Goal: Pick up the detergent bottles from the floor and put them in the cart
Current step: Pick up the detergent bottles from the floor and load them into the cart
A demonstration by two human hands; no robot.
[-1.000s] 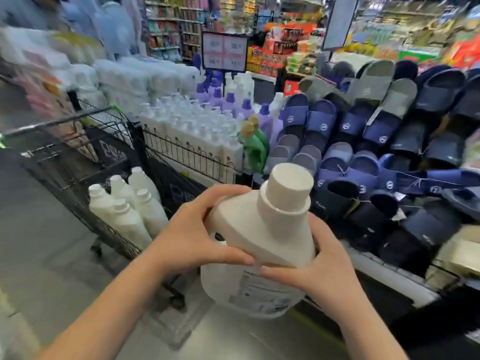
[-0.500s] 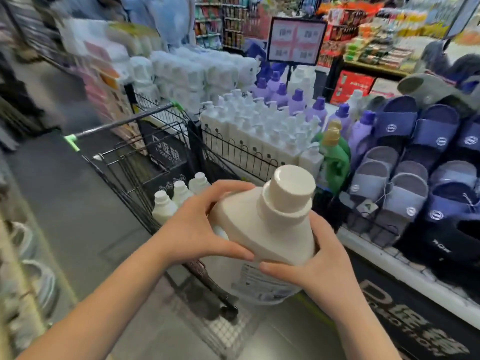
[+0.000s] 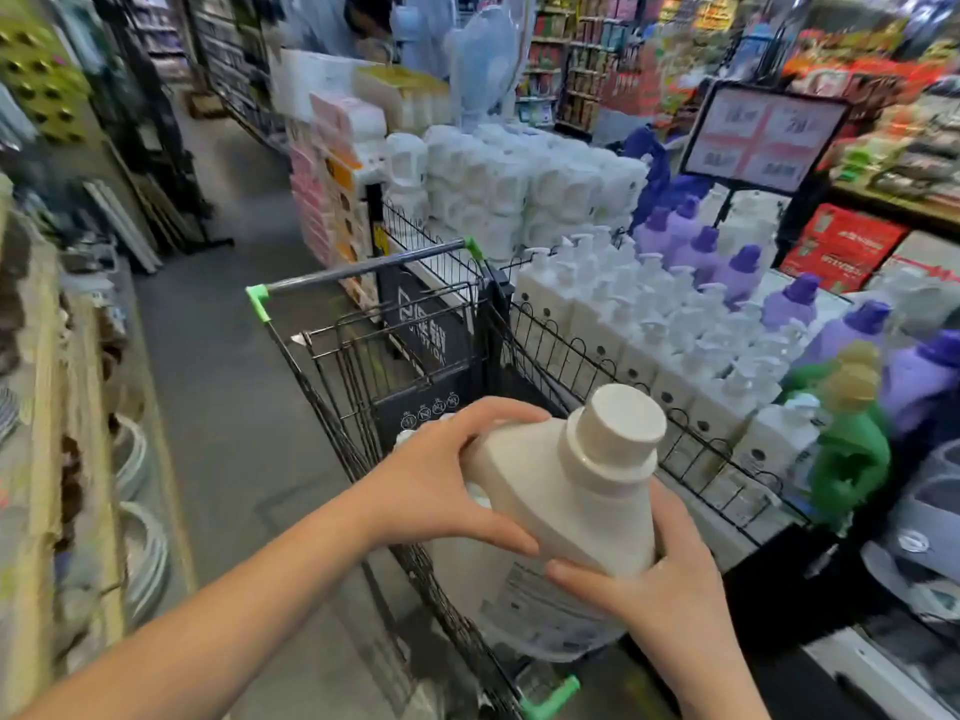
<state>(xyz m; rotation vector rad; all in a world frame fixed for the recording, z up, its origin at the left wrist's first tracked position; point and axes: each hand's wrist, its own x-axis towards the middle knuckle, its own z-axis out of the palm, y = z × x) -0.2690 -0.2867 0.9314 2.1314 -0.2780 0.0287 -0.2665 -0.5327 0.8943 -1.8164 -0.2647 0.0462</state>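
Observation:
I hold a large white detergent bottle (image 3: 571, 491) with a round white cap in both hands, upright and slightly tilted, over the near end of the black wire shopping cart (image 3: 363, 366). My left hand (image 3: 441, 480) grips its left shoulder. My right hand (image 3: 660, 579) wraps its lower right side near the label. The bottle hides most of the cart's basket; only a sliver of another white bottle (image 3: 408, 435) shows beside my left hand.
A wire-fenced display (image 3: 649, 324) of white pump bottles, purple bottles and a green bottle (image 3: 847, 454) stands right of the cart. Stacked white packs (image 3: 519, 184) lie beyond. Shelves (image 3: 67, 407) line the left of the grey aisle. A person (image 3: 358, 23) stands far back.
The view has swung left and forward: the cart now lies straight ahead under the bottle and the slipper display has left the frame. My grip on the bottle is unchanged.

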